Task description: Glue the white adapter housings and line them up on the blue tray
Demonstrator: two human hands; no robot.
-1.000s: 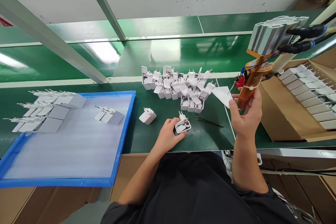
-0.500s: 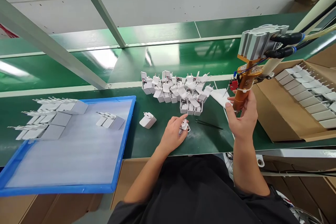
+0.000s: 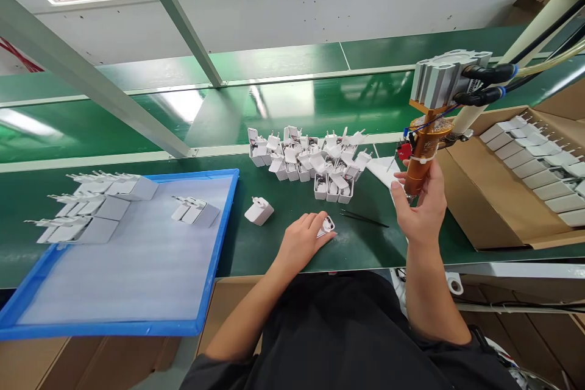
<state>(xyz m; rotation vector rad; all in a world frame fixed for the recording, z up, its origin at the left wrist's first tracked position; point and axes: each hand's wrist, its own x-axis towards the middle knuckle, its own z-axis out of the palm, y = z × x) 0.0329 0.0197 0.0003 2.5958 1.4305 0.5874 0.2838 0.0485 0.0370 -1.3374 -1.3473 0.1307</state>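
My left hand (image 3: 299, 242) is closed around a small white charger housing (image 3: 326, 226) on the green bench, fingers over its top and thumb at its near side. Its upper end faces right and shows a dark spot inside. My right hand (image 3: 423, 207) grips the copper-coloured cylinder of a hanging pneumatic tool (image 3: 423, 161), which has a red switch on its side. Black tweezers (image 3: 364, 218) lie between my hands. Beyond them stands a cluster of open white charger housings (image 3: 306, 155) with plug caps tilted on top. A single white charger (image 3: 259, 211) sits left of my left hand.
A blue-rimmed tray (image 3: 218, 237) at left bears several white plug chargers (image 3: 103, 207). At right, a cardboard box (image 3: 484, 207) holds rows of chargers. Slanting metal posts (image 3: 176, 18) rise behind the bench. Hoses run from the tool's grey cylinder (image 3: 445, 79).
The white cap with prongs seen on the housing in my left hand no longer shows; the housing's open end does. My left hand has turned slightly. My right hand stays on the tool.
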